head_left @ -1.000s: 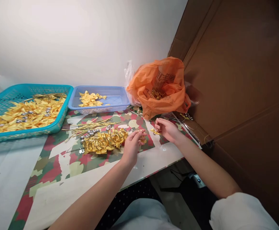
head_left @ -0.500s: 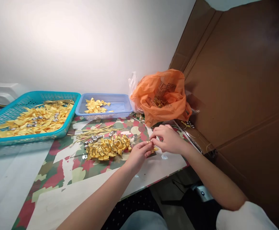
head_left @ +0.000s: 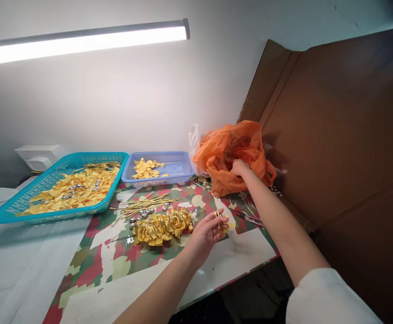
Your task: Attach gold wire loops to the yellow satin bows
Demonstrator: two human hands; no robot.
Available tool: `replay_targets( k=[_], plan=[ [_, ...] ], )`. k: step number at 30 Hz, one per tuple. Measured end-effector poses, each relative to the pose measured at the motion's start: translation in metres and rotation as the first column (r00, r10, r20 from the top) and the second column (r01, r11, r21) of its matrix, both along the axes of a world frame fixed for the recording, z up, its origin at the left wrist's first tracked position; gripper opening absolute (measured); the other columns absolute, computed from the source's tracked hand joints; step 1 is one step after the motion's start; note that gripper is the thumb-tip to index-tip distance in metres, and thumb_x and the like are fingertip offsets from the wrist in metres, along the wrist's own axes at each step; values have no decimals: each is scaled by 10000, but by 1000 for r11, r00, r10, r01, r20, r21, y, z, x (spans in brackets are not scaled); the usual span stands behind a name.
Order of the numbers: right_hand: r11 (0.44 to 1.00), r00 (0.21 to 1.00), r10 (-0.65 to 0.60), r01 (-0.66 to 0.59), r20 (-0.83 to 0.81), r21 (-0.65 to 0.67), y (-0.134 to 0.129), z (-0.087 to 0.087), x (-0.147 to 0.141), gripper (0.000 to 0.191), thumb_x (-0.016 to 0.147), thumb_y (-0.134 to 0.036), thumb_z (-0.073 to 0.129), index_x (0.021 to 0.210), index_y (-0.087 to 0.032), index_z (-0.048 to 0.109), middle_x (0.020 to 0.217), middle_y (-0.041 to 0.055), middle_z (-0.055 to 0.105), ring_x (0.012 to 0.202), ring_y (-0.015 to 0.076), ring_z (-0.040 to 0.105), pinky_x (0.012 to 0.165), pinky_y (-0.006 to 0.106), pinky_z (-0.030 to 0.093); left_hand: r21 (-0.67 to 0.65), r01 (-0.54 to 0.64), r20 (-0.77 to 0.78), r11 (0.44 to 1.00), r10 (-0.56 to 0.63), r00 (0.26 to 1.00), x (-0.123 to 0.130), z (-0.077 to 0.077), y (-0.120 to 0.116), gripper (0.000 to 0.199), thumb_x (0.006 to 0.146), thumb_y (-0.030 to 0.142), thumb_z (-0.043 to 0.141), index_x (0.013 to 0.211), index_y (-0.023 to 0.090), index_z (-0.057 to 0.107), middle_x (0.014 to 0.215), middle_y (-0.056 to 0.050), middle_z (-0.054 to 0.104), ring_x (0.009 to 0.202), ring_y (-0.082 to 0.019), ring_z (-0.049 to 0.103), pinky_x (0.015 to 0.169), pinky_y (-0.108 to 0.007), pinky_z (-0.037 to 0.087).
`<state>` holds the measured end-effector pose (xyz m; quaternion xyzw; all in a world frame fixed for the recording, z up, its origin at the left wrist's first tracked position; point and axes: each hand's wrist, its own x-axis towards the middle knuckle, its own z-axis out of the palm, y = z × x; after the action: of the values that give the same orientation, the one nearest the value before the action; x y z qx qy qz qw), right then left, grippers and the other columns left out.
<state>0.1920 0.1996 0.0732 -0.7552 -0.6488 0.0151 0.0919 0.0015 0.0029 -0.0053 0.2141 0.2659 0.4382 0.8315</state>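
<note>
My left hand (head_left: 207, 233) is closed over the table, with a small yellow ribbon bow (head_left: 229, 226) and its gold-coloured twist tie between the fingertips. Only the back of my right hand (head_left: 239, 168) shows, as it reaches into the orange plastic bag (head_left: 220, 186); its fingers are hidden by the bag. Left of my left hand lies a pile of yellow bows with gold ties (head_left: 159, 227). Behind that pile are small silver bells (head_left: 145, 213) and a bundle of loose gold ties (head_left: 149, 203).
A teal basket (head_left: 107, 208) full of yellow ribbon pieces stands at the left. Beside it is a blue-violet basket (head_left: 179, 170) with fewer bows. A pen-like tool (head_left: 250, 219) lies under my right forearm. Cardboard (head_left: 334, 157) walls off the right side.
My right hand has left my left hand and moved up and forward into the orange bag. My left hand keeps hold of the small bow. The camera view has tilted upward.
</note>
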Motion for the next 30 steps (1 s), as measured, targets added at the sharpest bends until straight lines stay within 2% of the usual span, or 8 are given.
replay_targets(
  k=[5,9,12,15,18,24,30],
  plan=[
    [991,999,-45,43,14,125,-5,4,12,357,789,-102,600,1127,-142,709,1131,200,708,1085,285,651,890,334,467,-29,14,12,999,-14,1000,0,0,-1,320,747,218,744,1055,164,678,942,-63,705,771,-126,639,654,-222,463],
    [977,998,-54,56,-18,205,-6,12,18,283,834,-170,567,1059,-187,739,1087,128,737,1076,272,647,906,346,461,-84,-11,-14,996,10,1000,1,-1,1,287,769,200,699,1053,159,676,904,-51,703,751,-118,636,631,-215,458],
    [969,997,-50,63,-64,240,-8,18,21,284,853,-207,566,1086,-204,727,1042,92,754,1025,243,663,867,326,479,-100,-31,-23,994,28,999,1,-2,2,277,772,197,686,1047,156,676,889,-46,700,740,-116,634,607,-210,448],
    [960,994,-46,70,-94,272,-11,26,23,296,836,-182,581,1094,-208,723,983,83,766,1049,259,652,922,374,456,-102,-32,-22,994,30,999,1,0,2,261,760,190,692,1018,152,680,872,-45,698,726,-113,627,602,-207,446],
    [947,991,-34,72,-126,314,-14,32,25,250,824,-152,574,992,-205,752,969,86,767,1072,281,640,994,440,406,-102,-32,-18,994,30,999,0,3,1,259,755,185,691,1012,151,679,858,-42,694,714,-111,623,608,-208,452],
    [903,957,98,30,-272,429,-17,38,32,174,793,-153,598,877,-187,747,908,76,768,913,232,683,874,357,494,-109,-31,-8,994,30,1000,-1,3,1,246,795,167,648,1038,134,667,846,-42,690,691,-108,628,586,-202,458],
    [825,852,303,-11,-427,565,-21,37,20,114,783,-155,601,858,-156,687,819,67,734,743,180,687,710,304,557,-119,-33,5,992,34,999,0,1,2,213,835,144,605,1040,128,662,819,-43,688,679,-110,632,564,-193,473]
  ],
)
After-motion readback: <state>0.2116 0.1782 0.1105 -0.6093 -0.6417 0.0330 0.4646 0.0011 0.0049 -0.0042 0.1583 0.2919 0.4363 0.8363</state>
